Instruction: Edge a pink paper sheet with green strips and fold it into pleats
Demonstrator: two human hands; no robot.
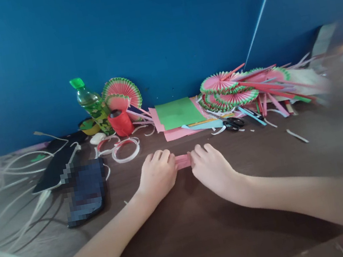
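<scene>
Between my two hands a narrow pink paper strip (183, 161) shows, layered or folded, just above the dark brown table (191, 240). My left hand (160, 172) is closed on its left end, fingers curled with the knuckles up. On the right end my right hand (210, 168) is closed in the same way. Both thumbs are mostly hidden. Beyond the hands lies a green paper sheet (178, 113) on top of pink sheets (172, 135).
Black scissors (234, 123) and pleated paper fans (226, 88) lie at the back right. At the back left stand a green-capped bottle (93, 107) and a red roll (120, 123), near tape rings (126, 150). Cables, a tablet (54, 167) and a dark pouch (86, 190) are left.
</scene>
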